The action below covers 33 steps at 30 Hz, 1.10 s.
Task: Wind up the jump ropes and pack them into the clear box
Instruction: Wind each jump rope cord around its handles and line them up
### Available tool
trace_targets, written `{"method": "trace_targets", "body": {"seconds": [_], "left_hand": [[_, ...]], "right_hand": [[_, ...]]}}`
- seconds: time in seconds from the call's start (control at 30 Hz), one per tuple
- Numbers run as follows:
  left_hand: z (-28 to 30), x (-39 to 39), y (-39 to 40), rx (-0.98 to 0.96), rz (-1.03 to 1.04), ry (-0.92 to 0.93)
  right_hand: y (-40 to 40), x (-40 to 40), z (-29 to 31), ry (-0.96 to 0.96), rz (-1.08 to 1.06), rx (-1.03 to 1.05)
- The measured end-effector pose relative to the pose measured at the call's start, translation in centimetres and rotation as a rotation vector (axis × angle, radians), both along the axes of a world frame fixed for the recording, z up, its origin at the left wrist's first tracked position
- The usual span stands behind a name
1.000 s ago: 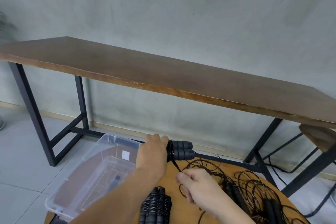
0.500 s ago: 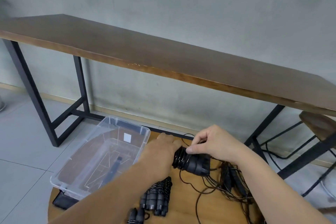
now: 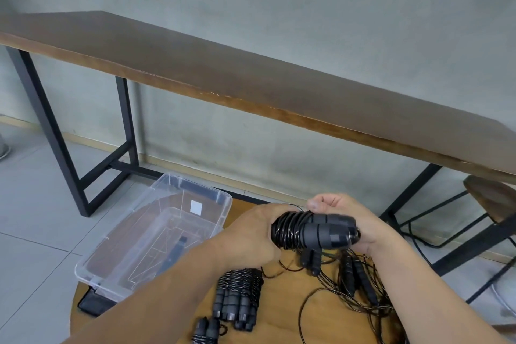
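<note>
Wound jump rope (image 3: 312,232) gripped both ends, left hand (image 3: 251,234), right hand (image 3: 343,212) | long axis left-right | clear box (image 3: 223,198) left, nearer left hand

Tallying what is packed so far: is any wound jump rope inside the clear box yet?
No: the clear box holds no rope, while wound bundles lie beside it on the round table.

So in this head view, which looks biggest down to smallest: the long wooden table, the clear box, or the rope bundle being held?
1. Long wooden table, biggest by far.
2. Clear box.
3. Held rope bundle, smallest, though it is nearer the camera.
</note>
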State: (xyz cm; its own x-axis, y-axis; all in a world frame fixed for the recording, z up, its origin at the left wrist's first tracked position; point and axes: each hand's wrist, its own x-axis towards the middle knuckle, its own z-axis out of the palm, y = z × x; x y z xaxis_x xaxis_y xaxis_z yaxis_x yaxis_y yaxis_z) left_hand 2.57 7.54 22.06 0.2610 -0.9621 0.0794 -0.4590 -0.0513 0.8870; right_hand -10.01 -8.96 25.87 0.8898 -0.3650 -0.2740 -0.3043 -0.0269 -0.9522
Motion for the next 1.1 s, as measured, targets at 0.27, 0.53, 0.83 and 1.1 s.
{"method": "trace_targets", "body": {"seconds": [0.27,0.53,0.83,1.1], "left_hand": [[0.5,-1.9,-1.4,0.052,0.114,0.142],[0.7,-4.1,-4.5,0.087,0.314,0.082],[0.3,-8.8,-10.0,0.178,0.477,-0.22],[0.8,-12.2,-13.7,0.162,0.558,-0.345]], "right_hand": [[0.2,-1.6,-2.3,-0.128,-0.21,0.005],[0.4,-5.4,-3.4,-0.018,-0.246,-0.277],[-1.9,-8.9,-3.3,0.096,-0.245,-0.624],[-5.3,-11.9,-2.5,0.037,-0.29,-0.329]]}}
